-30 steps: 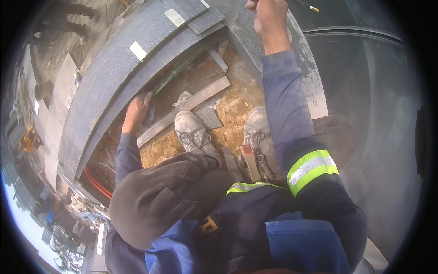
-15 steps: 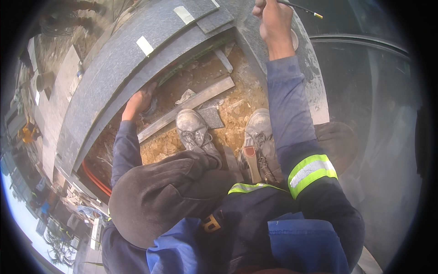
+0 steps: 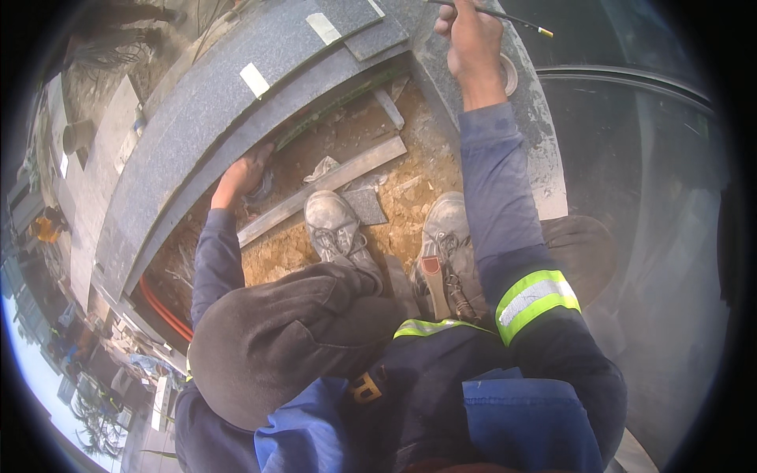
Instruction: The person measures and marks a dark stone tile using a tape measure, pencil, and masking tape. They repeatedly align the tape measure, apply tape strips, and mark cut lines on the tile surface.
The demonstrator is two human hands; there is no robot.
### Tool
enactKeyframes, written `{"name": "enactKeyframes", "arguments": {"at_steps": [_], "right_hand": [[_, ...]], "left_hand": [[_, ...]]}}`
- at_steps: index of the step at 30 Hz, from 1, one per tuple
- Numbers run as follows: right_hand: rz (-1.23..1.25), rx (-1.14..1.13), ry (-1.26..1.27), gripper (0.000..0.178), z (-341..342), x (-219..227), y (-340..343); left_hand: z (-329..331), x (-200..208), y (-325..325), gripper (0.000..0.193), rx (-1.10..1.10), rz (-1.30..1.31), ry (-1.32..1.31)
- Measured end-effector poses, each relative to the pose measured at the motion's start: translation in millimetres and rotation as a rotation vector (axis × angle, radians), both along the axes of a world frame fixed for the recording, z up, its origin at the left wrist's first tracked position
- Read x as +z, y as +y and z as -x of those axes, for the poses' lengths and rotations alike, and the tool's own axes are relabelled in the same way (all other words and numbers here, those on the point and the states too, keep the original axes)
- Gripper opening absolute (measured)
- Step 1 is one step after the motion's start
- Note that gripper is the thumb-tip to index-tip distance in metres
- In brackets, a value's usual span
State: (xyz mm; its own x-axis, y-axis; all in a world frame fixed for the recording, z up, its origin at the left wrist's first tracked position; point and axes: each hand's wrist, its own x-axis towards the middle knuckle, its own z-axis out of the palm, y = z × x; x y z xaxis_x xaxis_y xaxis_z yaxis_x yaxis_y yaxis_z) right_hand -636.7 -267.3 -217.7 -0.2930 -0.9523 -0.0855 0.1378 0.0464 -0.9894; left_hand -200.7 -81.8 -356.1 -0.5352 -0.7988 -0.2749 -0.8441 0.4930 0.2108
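My right hand point(image 3: 476, 39) is closed on a thin dark pencil point(image 3: 520, 22) with a pale yellow end, above the far right part of the grey stone ledge point(image 3: 544, 169). A pale ring-shaped roll point(image 3: 509, 75) lies beside that wrist, partly hidden by it. My left hand point(image 3: 240, 177) rests low against the inner side of the curved grey stone slab point(image 3: 197, 130), fingers stretched along it. Close to those fingers is a rounded greyish object point(image 3: 261, 188), too unclear to name. Two pale strips point(image 3: 254, 80) are stuck on the slab.
Between my shoes point(image 3: 335, 221) and the slab lie a long metal bar point(image 3: 331, 185), a grey stone piece point(image 3: 366, 205) and crumpled scrap on brown soil. Orange-red tubing point(image 3: 164, 307) runs at the left. A dark glossy panel point(image 3: 646, 181) stands right. A person in orange point(image 3: 47, 227) is far left.
My right hand and the pencil have shifted slightly, with more of the pencil and the pale roll showing. The left hand stays against the slab. The whole view has moved a little.
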Motion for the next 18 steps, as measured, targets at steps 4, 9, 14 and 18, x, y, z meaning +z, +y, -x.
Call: {"name": "enactKeyframes", "arguments": {"at_steps": [4, 9, 14, 18], "right_hand": [[0.001, -0.002, -0.009, 0.04, -2.9, -2.9, -1.6], [-0.03, -0.048, -0.021, 0.036, -3.1, 4.1, -3.5], [0.086, -0.105, -0.034, 0.033, 9.2, 14.7, -9.9], [0.102, -0.084, -0.059, 0.029, -3.1, 33.9, -6.2]], "left_hand": [[-0.3, 4.5, 1.8, 0.042, 0.019, -0.026, -0.033], [31.6, 80.7, 0.2, 0.043, 0.496, -0.438, 0.214], [38.2, 177.1, -7.1, 0.048, 0.526, -0.462, 0.289], [11.1, 211.2, -35.7, 0.048, 0.697, -0.337, 0.238]]}}
